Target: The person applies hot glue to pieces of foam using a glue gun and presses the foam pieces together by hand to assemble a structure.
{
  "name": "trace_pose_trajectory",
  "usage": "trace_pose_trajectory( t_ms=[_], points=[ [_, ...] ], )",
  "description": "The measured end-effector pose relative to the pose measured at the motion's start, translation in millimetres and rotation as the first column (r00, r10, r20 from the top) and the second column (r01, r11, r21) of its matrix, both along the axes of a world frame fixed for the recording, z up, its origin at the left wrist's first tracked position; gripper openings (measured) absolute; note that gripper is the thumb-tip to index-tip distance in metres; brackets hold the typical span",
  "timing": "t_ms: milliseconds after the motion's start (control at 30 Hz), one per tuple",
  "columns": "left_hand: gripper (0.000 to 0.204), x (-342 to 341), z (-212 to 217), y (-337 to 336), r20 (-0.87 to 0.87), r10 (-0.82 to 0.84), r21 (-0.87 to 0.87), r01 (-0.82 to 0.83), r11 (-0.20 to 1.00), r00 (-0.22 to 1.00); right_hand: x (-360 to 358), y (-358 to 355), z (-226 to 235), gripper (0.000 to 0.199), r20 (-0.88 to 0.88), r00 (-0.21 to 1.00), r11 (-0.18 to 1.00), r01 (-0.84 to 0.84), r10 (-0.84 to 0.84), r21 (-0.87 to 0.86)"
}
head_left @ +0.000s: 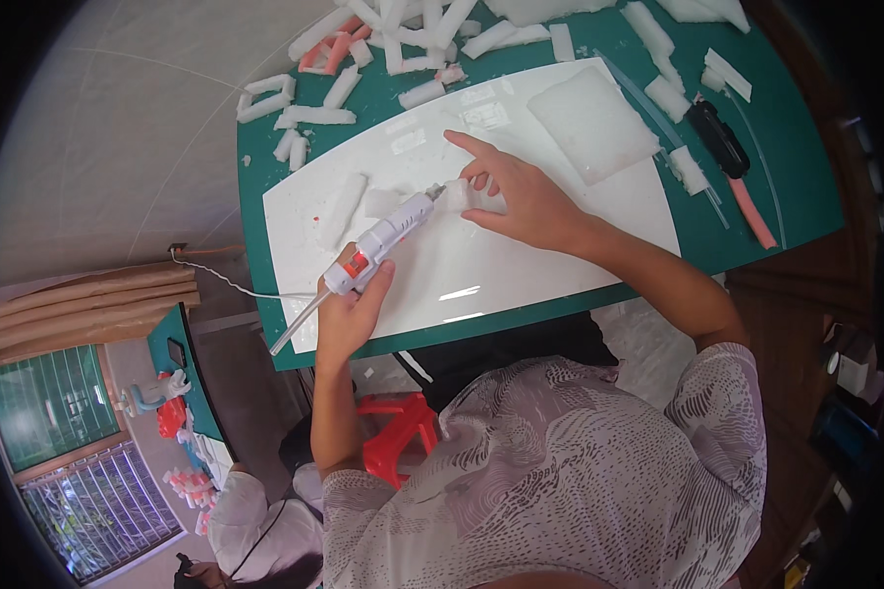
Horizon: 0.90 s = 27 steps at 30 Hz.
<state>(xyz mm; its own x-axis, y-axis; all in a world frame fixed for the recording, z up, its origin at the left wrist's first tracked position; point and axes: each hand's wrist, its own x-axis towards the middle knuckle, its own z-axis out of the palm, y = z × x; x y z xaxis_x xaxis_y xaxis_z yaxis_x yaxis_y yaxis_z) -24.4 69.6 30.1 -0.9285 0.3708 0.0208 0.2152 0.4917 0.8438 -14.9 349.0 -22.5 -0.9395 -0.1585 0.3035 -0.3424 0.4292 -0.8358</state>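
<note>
A white hot glue gun (388,234) with an orange trigger is gripped in my left hand (357,306), a clear glue stick poking out of its rear end. Its nozzle meets a small white foam block (456,196). Thumb and curled fingers of my right hand (530,204) pinch that block, while the index finger stretches out away from it. Just left of the nozzle lies another short foam piece (381,203). Farther left, a longer foam strip (342,211) rests on the white board (521,285).
Foam offcuts and joined foam frames (265,98) crowd the far edge of the green table (786,167). A foam sheet (594,123) lies on the board's right side. Beyond it is a black-handled tool (719,137). A white cord (231,283) leads off left. Another person (260,525) sits lower left, near a red stool (400,437).
</note>
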Motion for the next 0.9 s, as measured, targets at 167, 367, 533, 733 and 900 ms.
trace_pose_trajectory(
  t_ms=[167,367,533,733,900],
  points=[
    [0.015,1.2,1.3,-1.3,0.001,-0.008,-0.041,0.008,0.999,1.0,-0.6,-2.6,2.0,0.092,-0.001,1.0,1.0,0.001,-0.001,0.013],
    [0.016,1.9,-0.5,-2.5,-0.004,-0.025,-0.042,0.025,0.999,1.0,0.1,-1.0,1.3,0.092,0.012,1.0,0.999,-0.007,0.006,0.037],
    [0.018,0.8,-2.9,-3.0,-0.008,-0.042,-0.045,0.042,0.998,0.999,-1.4,-0.8,-0.3,0.092,0.034,0.999,0.999,0.0,-0.002,0.041],
    [0.019,4.3,-1.1,-4.2,0.026,-0.033,-0.04,0.034,0.999,0.999,-2.0,-0.9,0.1,0.093,0.029,1.0,0.999,-0.008,0.006,0.04],
    [0.016,5.4,-4.9,-7.0,0.008,-0.073,-0.023,0.073,0.997,0.997,-2.1,0.4,-0.3,0.09,0.06,0.998,0.999,0.006,-0.009,0.054]
  ],
)
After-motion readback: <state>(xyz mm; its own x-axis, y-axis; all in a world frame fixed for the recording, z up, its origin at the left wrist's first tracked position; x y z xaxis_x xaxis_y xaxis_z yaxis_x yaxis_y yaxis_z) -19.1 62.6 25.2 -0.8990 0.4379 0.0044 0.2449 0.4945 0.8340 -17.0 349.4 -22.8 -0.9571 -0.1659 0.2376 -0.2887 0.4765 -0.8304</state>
